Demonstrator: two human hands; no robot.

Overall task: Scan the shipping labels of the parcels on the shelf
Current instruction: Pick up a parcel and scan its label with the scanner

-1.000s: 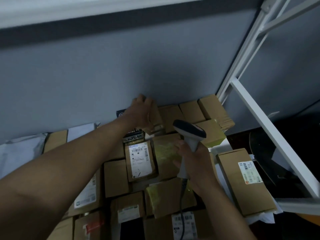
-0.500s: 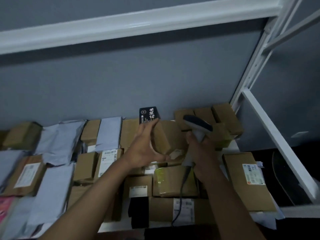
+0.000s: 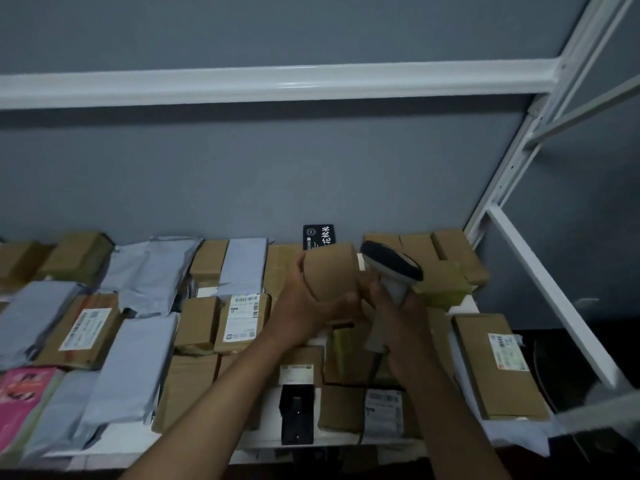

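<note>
My left hand (image 3: 304, 306) grips a small brown cardboard parcel (image 3: 332, 270), lifted above the shelf with a plain side toward me; no label shows on it. My right hand (image 3: 398, 310) holds the grey handle of a barcode scanner (image 3: 391, 268) whose dark head sits just right of the parcel. Its cable hangs down past my wrist. Beneath both hands lie many parcels on the shelf, some with white shipping labels facing up, such as one box (image 3: 242, 320) left of my left hand and a long box (image 3: 498, 362) at the right.
Grey poly mailers (image 3: 131, 362) and a pink packet (image 3: 20, 396) fill the shelf's left. A black box (image 3: 319, 234) leans on the grey back wall. A white shelf beam (image 3: 277, 83) runs overhead. White frame uprights (image 3: 519, 157) stand at the right. A small black item (image 3: 297, 414) sits near the front edge.
My left hand took a brown parcel from the back of the shelf and raised it toward me. The scanner came up beside it. The view tilted upward and drew back.
</note>
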